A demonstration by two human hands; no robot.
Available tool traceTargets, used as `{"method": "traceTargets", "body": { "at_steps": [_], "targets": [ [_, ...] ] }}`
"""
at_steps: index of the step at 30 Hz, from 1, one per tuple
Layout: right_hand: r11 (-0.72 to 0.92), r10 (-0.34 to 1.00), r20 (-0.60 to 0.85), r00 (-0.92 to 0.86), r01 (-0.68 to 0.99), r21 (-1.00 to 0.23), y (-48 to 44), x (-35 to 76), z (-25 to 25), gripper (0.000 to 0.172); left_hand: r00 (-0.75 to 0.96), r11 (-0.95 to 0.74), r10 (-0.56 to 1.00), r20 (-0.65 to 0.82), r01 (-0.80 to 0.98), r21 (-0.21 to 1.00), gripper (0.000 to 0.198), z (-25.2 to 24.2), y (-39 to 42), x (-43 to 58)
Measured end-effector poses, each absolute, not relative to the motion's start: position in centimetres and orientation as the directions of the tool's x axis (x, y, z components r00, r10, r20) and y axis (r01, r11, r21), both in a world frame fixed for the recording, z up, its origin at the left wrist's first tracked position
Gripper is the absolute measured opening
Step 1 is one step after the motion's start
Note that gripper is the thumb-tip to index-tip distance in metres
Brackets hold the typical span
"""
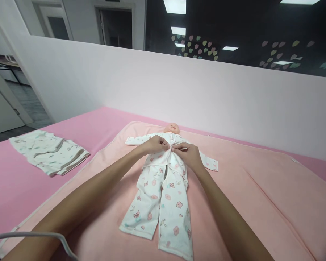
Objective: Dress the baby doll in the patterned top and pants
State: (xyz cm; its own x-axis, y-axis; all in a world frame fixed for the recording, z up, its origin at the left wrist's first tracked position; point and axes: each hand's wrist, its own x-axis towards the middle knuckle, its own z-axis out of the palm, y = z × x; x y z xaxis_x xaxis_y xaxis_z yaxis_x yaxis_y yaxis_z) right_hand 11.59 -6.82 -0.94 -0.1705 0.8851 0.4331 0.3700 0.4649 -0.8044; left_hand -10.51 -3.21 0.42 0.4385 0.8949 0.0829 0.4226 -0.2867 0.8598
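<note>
A baby doll (172, 128) lies on its back, wearing a white printed top (209, 162) with its sleeves spread and white printed trousers (176, 204). At the front of the top, over the chest, my left hand (157, 144) pinches the edge of the cloth. My right hand (188, 153) pinches the same front edge from the other side, its fingertips almost touching those of my left hand. Between them the cloth is lifted a little. Any fastener there is too small to make out.
Beneath the doll is a peach blanket (222, 203) on a pink surface (8, 192). Folded printed clothes (51, 150) lie at the left. A grey cable (38, 235) crosses the lower left corner. Behind stands a white wall (206, 98).
</note>
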Motion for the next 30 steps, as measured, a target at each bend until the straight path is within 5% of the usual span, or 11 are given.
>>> {"method": "traceTargets", "body": {
  "at_steps": [6, 11, 22, 30],
  "targets": [
    [0.533, 0.837, 0.502, -0.22, 0.539, -0.652, -6.6, 10.9, -1.2, 0.008, 0.457, -0.288, 0.887, 0.061, 0.445, 0.848, 0.025, 1.0, -3.6, -10.5],
    [0.48, 0.871, 0.463, -0.162, 0.48, -0.735, -6.3, 10.5, -2.4, 0.025, 0.44, -0.263, 0.898, 0.028, 0.484, 0.835, 0.038, 1.1, -4.0, -10.2],
    [0.542, 0.828, 0.509, -0.237, 0.572, -0.616, -6.6, 10.7, -3.0, 0.024, 0.397, -0.298, 0.911, 0.11, 0.451, 0.842, 0.022, -0.5, -4.1, -10.7],
    [0.44, 0.894, 0.381, -0.234, 0.616, -0.653, -2.7, 12.8, -0.6, 0.029, 0.237, -0.309, 0.948, 0.213, 0.523, 0.795, 0.028, 0.3, -1.0, -9.0]
  ]
}}
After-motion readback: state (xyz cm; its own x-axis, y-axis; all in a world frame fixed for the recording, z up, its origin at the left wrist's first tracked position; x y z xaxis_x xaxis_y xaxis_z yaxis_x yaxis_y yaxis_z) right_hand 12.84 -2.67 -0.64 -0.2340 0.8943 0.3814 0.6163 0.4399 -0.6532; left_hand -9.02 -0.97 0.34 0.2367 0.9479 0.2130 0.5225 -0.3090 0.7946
